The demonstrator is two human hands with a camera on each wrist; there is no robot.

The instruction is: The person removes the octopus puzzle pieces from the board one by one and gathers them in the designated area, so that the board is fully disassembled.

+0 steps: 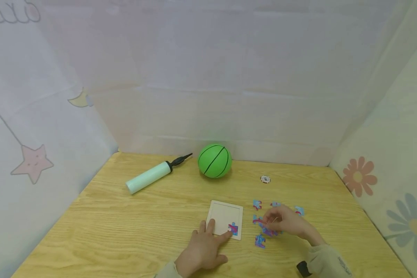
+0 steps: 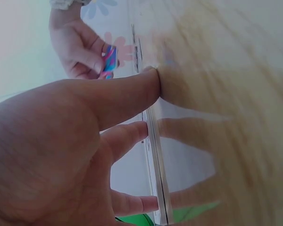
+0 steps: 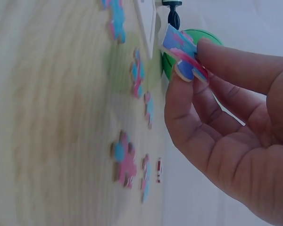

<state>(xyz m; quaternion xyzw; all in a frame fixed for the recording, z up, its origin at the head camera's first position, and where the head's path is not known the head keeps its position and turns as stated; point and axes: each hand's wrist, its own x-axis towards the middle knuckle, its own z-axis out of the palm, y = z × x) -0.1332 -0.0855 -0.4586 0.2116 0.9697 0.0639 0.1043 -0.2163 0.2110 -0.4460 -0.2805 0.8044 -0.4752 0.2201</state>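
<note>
In the head view a pale square puzzle tray (image 1: 222, 214) lies on the table, one blue-and-pink puzzle piece (image 1: 233, 228) in its near right corner. My left hand (image 1: 203, 249) rests with spread fingers on the tray's near edge. Right of the tray, my right hand (image 1: 286, 221) is raised over loose pieces. Its thumb and fingers pinch a puzzle piece (image 3: 184, 54), blue with pink, seen plainly in the right wrist view. Below and around that hand lie several loose pieces, among them a purple-blue piece (image 1: 260, 241) and a light blue piece (image 1: 299, 210); the hand partly covers some.
Behind the tray stands a green ball (image 1: 214, 160) with black lines. A mint-coloured hand pump (image 1: 148, 177) with a black nozzle lies at the back left. A round chip (image 1: 265, 179) is at the back right. Fabric walls (image 1: 229, 96) border the wooden table (image 1: 125, 231).
</note>
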